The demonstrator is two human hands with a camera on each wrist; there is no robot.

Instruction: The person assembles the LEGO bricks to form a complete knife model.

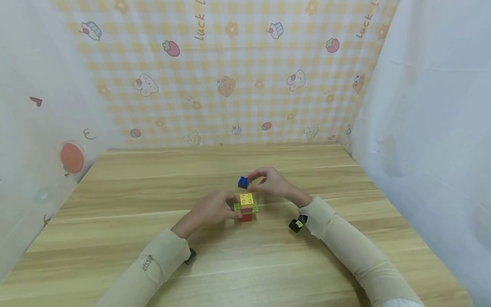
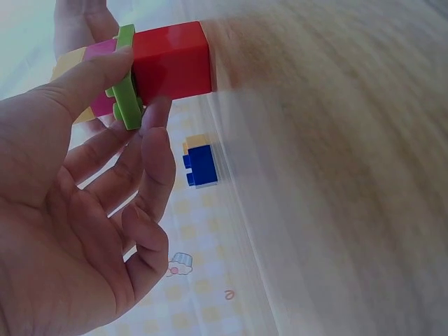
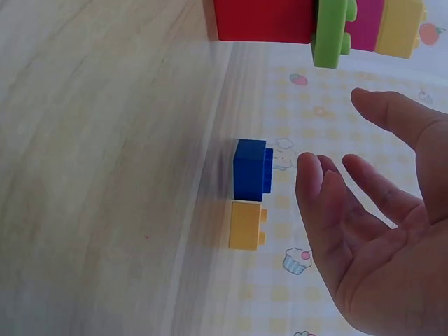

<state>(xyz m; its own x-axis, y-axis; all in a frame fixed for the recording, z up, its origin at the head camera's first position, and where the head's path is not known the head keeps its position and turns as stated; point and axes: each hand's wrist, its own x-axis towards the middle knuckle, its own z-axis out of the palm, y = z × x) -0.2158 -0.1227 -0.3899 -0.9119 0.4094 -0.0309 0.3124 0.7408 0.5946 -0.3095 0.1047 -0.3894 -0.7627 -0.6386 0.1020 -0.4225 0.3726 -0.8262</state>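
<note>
A stack of toy bricks (image 1: 246, 199) stands upright near the middle of the table: red at the bottom, then a wide green plate, pink, and yellow on top. My left hand (image 1: 212, 208) pinches this stack from the left, thumb on the near side at the green plate (image 2: 126, 91). Behind the stack lies a loose blue brick (image 1: 243, 182). My right hand (image 1: 274, 183) hovers by it, fingers loosely bent and holding nothing; a gap shows in the right wrist view. Beside the blue brick sits a yellow brick (image 3: 245, 225), hidden in the head view.
The wooden table (image 1: 245, 264) stretches to a checked cloth backdrop (image 1: 245, 59). White cloths hang on the left (image 1: 38, 128) and right (image 1: 426, 128). Black wrist devices (image 1: 298, 223) sit under both sleeves.
</note>
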